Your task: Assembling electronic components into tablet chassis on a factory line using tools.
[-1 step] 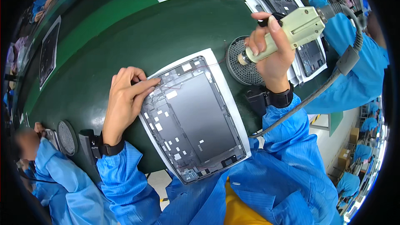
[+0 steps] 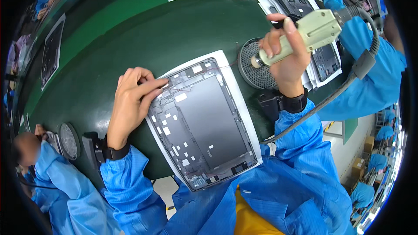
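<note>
Wrapped firmly about a pale green power screwdriver [image 2: 318, 32], the right hand [image 2: 288, 54] has its fingers curled round the barrel in the head view, the bit end pointing left. The left hand [image 2: 133, 95] has thumb and forefinger brought together at the upper left edge of a flat grey device shell [image 2: 213, 122]; whether anything is pinched between them cannot be told.

Beneath the bit end stands a round dish [image 2: 250, 72] with a gridded, hole-filled face, just beside the shell's upper right; what sits in the holes is too small to tell, as is whether the bit touches. A second round dish [image 2: 69, 141] stands tilted at the left, near a co-worker's sleeve [image 2: 69, 178], its contents indistinct.

The shell, dotted with white patches, lies aslant on a white sheet [image 2: 230, 85] at the near edge of a dark green table [image 2: 187, 30]. A thin reddish wire crosses its upper end. Other dark panels lie on white sheets at the far side, the left and the right. Beyond the right edge, a pale floor [image 2: 348, 148] leads to brown cartons [image 2: 358, 165] and people in blue.
</note>
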`<state>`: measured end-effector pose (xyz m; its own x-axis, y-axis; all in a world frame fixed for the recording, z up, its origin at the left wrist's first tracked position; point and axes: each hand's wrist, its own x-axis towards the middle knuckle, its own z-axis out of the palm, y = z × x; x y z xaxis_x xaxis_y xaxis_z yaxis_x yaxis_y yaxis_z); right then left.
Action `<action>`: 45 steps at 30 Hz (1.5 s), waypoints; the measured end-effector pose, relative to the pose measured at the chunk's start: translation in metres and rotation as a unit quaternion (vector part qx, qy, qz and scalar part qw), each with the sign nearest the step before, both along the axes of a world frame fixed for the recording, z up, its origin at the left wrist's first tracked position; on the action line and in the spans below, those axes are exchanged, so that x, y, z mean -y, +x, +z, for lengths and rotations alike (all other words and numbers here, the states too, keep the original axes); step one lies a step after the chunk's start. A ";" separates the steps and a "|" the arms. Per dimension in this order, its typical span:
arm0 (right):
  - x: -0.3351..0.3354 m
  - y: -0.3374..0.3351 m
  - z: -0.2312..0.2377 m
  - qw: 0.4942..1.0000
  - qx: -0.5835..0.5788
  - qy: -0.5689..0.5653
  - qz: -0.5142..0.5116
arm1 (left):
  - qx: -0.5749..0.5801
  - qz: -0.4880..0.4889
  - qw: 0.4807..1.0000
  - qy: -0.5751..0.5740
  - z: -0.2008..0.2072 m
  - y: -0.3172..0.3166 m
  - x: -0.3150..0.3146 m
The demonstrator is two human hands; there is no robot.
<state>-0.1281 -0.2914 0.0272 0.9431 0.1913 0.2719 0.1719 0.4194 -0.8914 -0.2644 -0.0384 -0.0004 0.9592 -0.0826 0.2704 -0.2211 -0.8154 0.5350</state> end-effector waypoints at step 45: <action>-0.162 -0.067 -0.006 0.924 0.132 -0.124 0.337 | 0.070 0.001 0.992 -0.108 -0.036 -0.008 -0.041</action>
<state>-0.1952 -0.1291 0.0217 0.4932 0.7986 0.3449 0.1713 0.2995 -0.9386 -0.2728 0.0028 -0.0368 0.9112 -0.0052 0.4119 -0.3033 -0.6853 0.6622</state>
